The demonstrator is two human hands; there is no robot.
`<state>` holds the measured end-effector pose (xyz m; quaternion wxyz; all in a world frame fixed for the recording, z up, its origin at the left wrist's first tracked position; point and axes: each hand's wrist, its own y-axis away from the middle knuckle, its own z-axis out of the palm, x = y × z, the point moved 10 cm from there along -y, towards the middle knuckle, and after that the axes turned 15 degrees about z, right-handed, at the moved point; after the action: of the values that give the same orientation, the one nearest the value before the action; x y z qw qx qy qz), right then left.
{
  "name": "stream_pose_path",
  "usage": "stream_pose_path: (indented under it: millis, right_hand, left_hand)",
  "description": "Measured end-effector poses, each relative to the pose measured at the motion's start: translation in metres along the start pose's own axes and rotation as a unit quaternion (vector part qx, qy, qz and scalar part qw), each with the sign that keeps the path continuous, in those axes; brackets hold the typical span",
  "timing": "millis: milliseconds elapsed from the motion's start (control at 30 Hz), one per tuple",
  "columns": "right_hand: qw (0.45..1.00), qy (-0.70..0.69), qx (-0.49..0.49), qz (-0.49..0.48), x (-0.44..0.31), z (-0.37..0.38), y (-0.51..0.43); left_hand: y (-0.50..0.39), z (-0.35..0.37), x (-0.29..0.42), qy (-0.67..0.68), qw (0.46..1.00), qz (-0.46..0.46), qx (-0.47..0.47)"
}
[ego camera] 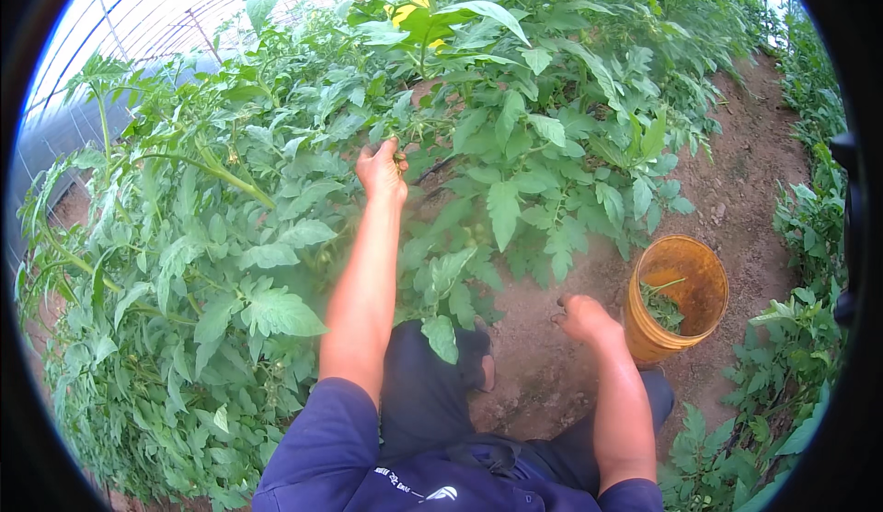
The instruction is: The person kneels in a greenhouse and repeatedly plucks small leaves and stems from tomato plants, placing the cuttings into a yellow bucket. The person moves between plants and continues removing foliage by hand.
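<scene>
My left hand point(383, 170) is raised among the tomato plants point(503, 205), its thumb and fingers closed on a thin green tomato shoot. Leaves and the fingers themselves hide most of that shoot. Beside the hand, slender green stalks point(417, 128) branch out. Lower down, my right hand point(585, 317) hovers above the bare soil, fingers bent and slightly apart, with nothing visible in it. Just right of it stands a yellow plastic bucket point(705, 281), stained brown inside. Picked green leaves and stems point(661, 307) lie at its bottom.
Dense tomato foliage point(186, 270) fills the left side. A dirt path point(752, 160) runs up the right, bordered by another plant row point(800, 332). Yellow flowers or sheets point(408, 10) show between leaves at the top. Curved greenhouse ribs point(110, 25) arch behind.
</scene>
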<state>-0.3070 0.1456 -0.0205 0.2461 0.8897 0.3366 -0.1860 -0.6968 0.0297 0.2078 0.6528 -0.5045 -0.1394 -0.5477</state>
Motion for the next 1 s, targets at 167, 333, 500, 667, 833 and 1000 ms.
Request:
stream_pose_path:
  millis: [167, 333, 500, 667, 833, 1000]
  right_hand:
    - [1.0, 0.001, -0.005, 0.006, 0.001, 0.001, -0.001]
    - [1.0, 0.005, -0.008, 0.011, 0.003, 0.001, -0.002]
    - [1.0, 0.002, -0.005, 0.002, 0.001, 0.001, -0.002]
    - [1.0, 0.0, -0.001, -0.001, 0.003, 0.003, -0.002]
    - [1.0, 0.004, -0.001, -0.002, 0.004, 0.005, -0.003]
    - [1.0, 0.004, -0.005, 0.002, 0.005, 0.004, -0.004]
  left_hand:
    - [0.002, -0.001, 0.007, -0.075, 0.997, 0.035, -0.005]
    - [0.006, 0.005, 0.017, -0.145, 0.985, 0.091, -0.03]
    - [0.01, -0.001, -0.016, 0.072, 0.995, -0.055, 0.041]
    - [0.026, 0.01, -0.051, 0.227, 0.953, -0.186, 0.074]
    - [0.033, 0.023, -0.072, 0.234, 0.947, -0.21, 0.072]
    - [0.025, 0.031, -0.088, 0.227, 0.949, -0.207, 0.074]
